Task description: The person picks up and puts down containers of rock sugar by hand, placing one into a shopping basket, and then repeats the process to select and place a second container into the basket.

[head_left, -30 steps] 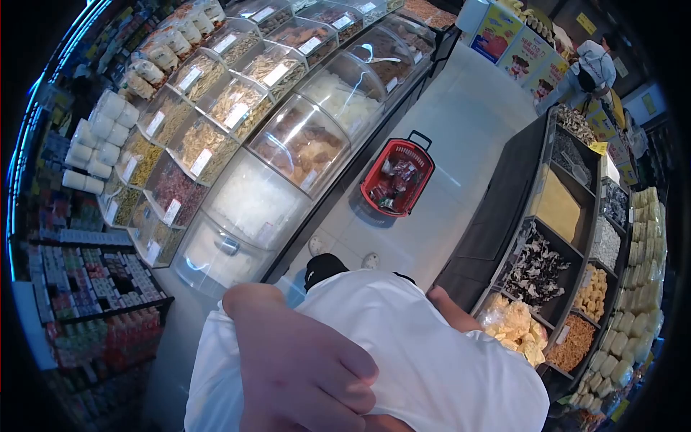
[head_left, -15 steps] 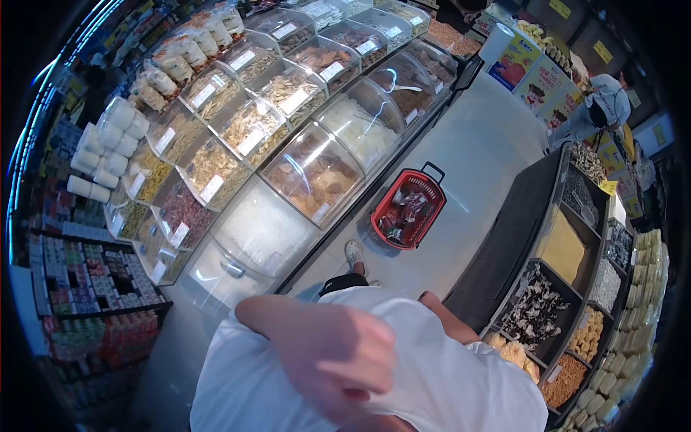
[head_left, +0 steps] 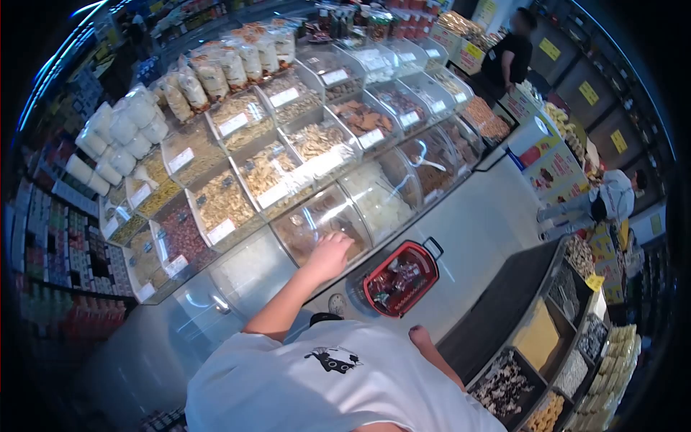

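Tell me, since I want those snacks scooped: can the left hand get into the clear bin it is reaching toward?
Probably not yet. The left hand rests on the clear bin, whose domed lid looks shut over the brown snacks. Nothing else blocks the way; the red basket sits on the floor beside it.

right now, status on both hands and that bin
Left hand flat on clear bin lid, holding nothing. Right hand out of view. Red basket on floor beside.
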### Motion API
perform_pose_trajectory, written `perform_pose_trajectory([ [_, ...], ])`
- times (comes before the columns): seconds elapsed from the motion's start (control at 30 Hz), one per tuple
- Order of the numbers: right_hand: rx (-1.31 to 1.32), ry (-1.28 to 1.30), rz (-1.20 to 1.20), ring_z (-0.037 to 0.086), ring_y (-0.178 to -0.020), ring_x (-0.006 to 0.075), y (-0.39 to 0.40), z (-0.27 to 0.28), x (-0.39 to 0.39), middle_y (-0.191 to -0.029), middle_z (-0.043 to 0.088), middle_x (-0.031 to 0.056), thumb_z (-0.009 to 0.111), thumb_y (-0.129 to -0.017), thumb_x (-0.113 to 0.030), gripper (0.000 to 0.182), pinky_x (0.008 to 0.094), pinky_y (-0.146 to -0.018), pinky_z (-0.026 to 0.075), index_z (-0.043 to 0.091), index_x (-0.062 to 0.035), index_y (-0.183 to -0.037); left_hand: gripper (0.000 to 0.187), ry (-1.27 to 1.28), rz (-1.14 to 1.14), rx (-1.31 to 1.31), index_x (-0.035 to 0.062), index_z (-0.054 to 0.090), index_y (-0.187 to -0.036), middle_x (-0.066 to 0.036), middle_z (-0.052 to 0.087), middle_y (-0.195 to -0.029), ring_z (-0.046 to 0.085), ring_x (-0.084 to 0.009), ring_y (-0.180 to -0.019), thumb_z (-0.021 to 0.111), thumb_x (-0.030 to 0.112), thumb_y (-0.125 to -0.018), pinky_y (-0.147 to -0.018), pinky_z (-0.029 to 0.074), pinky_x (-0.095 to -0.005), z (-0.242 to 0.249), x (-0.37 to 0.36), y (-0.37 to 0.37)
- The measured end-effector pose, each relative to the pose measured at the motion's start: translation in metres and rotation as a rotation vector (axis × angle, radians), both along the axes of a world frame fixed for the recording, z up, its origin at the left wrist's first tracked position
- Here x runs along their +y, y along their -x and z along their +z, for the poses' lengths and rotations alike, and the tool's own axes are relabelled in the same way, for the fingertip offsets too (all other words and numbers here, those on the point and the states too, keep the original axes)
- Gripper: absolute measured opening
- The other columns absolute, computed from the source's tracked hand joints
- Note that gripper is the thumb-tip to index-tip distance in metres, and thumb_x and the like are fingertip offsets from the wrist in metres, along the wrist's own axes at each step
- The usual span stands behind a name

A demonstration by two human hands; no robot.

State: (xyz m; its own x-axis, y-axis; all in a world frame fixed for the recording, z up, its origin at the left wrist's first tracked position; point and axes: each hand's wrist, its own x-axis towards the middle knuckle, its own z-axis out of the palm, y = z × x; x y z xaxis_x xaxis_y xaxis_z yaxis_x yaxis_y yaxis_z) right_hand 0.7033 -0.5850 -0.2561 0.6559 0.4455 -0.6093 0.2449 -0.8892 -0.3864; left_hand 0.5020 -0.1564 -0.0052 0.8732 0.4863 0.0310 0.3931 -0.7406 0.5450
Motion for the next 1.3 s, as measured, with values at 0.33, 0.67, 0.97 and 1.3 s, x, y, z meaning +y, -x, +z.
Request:
perform_pose_trajectory([
  [0.33,0.07,-0.073,0.569,0.068,-0.097,0.0449,-0.047,-0.073,0.101,-0.1,0.071,0.0281,0.059,-0.086,-0.029,0.034,0.0495,-0.088,0.052,0.07,-0.0014,-0.103,0.044,-0.29,0.17,-0.072,0.008,0.064,-0.125,-0.017,0.06,-0.126,0.05,-0.0361,-0.131,0.068,0.011,-0.081,-0.111,0.039,-0.0504,-0.043,0.106,-0.039],
  [0.67,-0.027,-0.115,0.806,0.066,-0.094,0.0461,-0.164,-0.053,0.087,-0.097,0.07,0.0291,0.058,-0.086,-0.026,0.03,0.0518,-0.086,0.051,0.069,-0.0001,-0.096,0.141,0.02,0.449,0.725,0.0113,0.0,-0.165,-0.022,-0.008,-0.171,-0.007,-0.0407,-0.158,0.082,0.071,-0.067,-0.122,0.002,-0.0653,-0.125,0.114,-0.072],
  [0.97,-0.106,-0.198,0.915,0.065,-0.092,0.0472,-0.288,-0.065,0.131,-0.094,0.069,0.0301,0.057,-0.085,-0.023,0.027,0.054,-0.084,0.05,0.068,0.0011,-0.09,0.149,0.09,0.593,0.832,0.0068,-0.005,-0.164,-0.023,-0.015,-0.17,-0.012,-0.0451,-0.156,0.082,0.075,-0.064,-0.122,-0.001,-0.0662,-0.142,0.087,-0.085],
  [1.3,-0.03,-0.138,1.028,0.064,-0.089,0.0484,-0.326,-0.116,0.055,-0.091,0.068,0.0311,0.055,-0.084,-0.019,0.025,0.0563,-0.082,0.049,0.067,0.0024,-0.083,0.156,-0.065,0.711,0.786,0.0075,-0.006,-0.164,-0.023,-0.012,-0.17,-0.012,-0.0462,-0.156,0.091,0.065,-0.056,-0.121,-0.002,-0.0677,-0.174,0.077,-0.09],
])
